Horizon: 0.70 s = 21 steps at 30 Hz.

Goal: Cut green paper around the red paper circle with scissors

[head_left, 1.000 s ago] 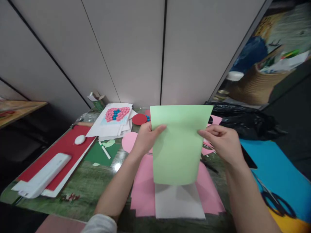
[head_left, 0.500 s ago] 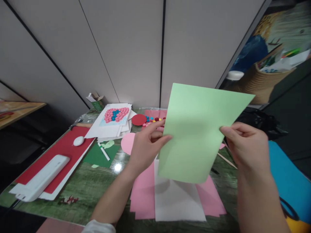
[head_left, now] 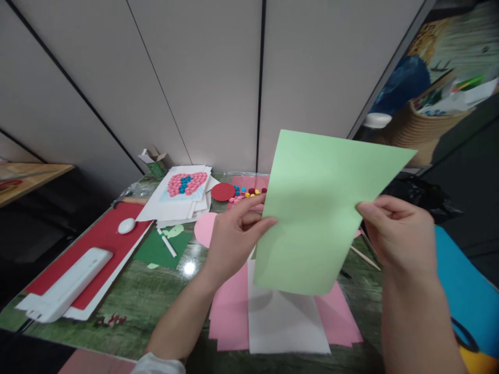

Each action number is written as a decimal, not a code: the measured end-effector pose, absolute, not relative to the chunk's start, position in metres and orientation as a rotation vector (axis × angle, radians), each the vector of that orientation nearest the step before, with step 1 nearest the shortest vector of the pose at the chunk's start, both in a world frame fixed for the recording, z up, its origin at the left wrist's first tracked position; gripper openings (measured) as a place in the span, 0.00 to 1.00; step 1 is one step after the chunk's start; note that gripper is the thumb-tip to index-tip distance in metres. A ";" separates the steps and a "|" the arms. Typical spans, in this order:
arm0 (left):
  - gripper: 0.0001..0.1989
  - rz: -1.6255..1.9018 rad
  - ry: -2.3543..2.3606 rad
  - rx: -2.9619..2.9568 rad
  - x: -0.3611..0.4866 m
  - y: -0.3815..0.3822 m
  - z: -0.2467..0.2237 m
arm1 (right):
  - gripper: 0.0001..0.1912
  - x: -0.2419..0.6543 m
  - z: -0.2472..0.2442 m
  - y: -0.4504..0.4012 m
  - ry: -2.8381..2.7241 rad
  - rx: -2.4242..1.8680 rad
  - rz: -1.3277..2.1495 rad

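A light green sheet of paper [head_left: 312, 213] is held up above the table, tilted, between both hands. My left hand [head_left: 239, 236] pinches its left edge, thumb in front and the other fingers partly behind it. On the right edge, my right hand [head_left: 397, 231] grips the sheet between thumb and curled fingers. Beneath the sheet, a white sheet [head_left: 286, 327] lies over pink sheets [head_left: 230, 317] on the green table. The green sheet hides the upper part of these papers.
A white power strip [head_left: 74, 283] rests on red paper [head_left: 128, 210] at left, near a marker [head_left: 167, 242] on dark green paper. Farther back are a pink-and-blue craft picture [head_left: 185, 186] and a red disc [head_left: 223, 192]. Blue paper [head_left: 463, 280] and scissors [head_left: 463, 335] lie at right.
The green sheet's upper right corner has shifted slightly right and up, and my right hand has moved a little to the right. My left hand is almost unmoved.
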<state>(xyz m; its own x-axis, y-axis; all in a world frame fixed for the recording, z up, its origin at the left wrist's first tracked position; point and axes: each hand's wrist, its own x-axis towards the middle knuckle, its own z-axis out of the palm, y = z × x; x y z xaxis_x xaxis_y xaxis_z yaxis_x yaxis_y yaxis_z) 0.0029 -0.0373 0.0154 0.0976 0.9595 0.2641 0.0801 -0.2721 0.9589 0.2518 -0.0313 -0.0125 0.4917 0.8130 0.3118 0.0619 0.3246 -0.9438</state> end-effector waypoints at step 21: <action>0.16 1.296 1.070 1.482 0.002 -0.023 0.011 | 0.08 0.246 -0.010 -0.026 -1.040 -1.331 0.559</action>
<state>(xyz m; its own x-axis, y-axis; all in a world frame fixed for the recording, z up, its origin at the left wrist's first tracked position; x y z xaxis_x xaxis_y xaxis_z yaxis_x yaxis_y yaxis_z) 0.0015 -0.0228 0.0107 0.0885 0.9653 0.2456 0.0586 -0.2512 0.9662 0.2456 -0.0262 -0.0101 0.4689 0.8350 0.2880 0.2204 0.2051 -0.9536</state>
